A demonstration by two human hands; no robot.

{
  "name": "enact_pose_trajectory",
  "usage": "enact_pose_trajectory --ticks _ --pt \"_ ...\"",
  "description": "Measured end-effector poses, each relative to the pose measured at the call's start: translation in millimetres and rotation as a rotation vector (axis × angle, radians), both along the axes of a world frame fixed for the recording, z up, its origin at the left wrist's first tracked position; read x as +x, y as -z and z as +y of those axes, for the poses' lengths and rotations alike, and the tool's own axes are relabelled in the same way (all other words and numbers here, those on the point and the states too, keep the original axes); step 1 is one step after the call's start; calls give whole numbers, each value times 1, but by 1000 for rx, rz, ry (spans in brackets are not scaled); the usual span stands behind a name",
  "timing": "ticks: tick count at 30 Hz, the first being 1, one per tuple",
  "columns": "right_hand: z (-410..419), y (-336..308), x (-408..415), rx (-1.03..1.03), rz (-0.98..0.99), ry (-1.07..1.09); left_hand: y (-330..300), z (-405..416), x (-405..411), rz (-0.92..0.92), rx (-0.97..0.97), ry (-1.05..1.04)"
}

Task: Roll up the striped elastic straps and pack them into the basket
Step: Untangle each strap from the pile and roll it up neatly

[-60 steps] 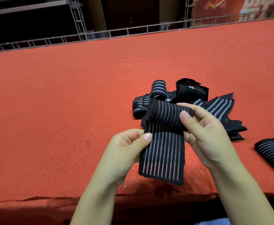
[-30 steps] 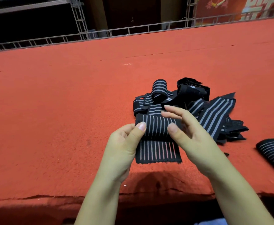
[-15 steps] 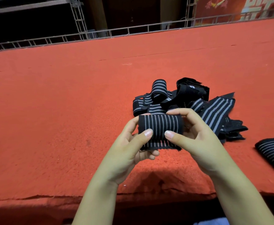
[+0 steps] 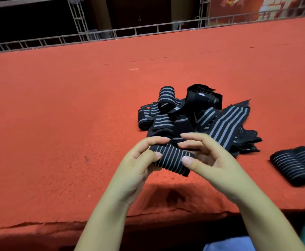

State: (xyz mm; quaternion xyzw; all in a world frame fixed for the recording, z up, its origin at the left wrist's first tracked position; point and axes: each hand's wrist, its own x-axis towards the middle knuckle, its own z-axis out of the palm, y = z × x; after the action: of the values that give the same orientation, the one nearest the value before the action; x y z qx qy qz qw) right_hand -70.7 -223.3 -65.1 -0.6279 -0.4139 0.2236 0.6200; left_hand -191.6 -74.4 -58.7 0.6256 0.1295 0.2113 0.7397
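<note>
Rolled strap (image 4: pixel 171 159) held up just above the near edge of the red worktop (image 4: pixel 57 124), caught between both hands. Black with thin pale stripes running across the roll, tilted a bit so its right end sits lower and nearer.

Left hand (image 4: pixel 137 165) at the roll's left end: fingers curled over the far side, thumb pressed against the near side, so a proper pinching grip on it. Right hand (image 4: pixel 211 158) at the right end: thumb tip touching the near face of the roll, index and the other fingers arched over the top and far side, looser than the left but curled round it too. Roll sits right in the gap between the two grips, mostly uncovered in the middle.

Just beyond the hands, further back and a little right: messy pile of loose straps (image 4: pixel 193 115), same black-and-stripe stuff, some half curled, one wide piece fanned out to the right. Well off to the right near the frame edge: finished rolls (image 4: pixel 298 162) lying side by side on the worktop, a bit blurry. Metal railing (image 4: pixel 112 35) along the far edge of the worktop.
</note>
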Motion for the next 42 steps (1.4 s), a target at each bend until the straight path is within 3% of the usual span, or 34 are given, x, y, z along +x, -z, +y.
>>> enact_pose_trajectory --ticks 5,15,20,25,28,35,42 --pt "-21 10 9 -59 -61 16 -3 -16 25 -12 10 81" --pt "-121 21 71 -72 -105 498 13 -99 116 72 -74 276" --pt "-195 11 138 -161 -218 882 13 -136 155 128 -45 319" --pt "-266 27 226 -384 -255 1263 19 -161 185 162 -86 339" --pt "-286 45 255 -469 -142 1276 21 -172 198 176 -98 344" --pt "-290 78 279 -417 64 1219 26 -176 213 202 -87 340" --pt "-285 70 279 -444 91 1139 31 -165 213 197 -115 311"
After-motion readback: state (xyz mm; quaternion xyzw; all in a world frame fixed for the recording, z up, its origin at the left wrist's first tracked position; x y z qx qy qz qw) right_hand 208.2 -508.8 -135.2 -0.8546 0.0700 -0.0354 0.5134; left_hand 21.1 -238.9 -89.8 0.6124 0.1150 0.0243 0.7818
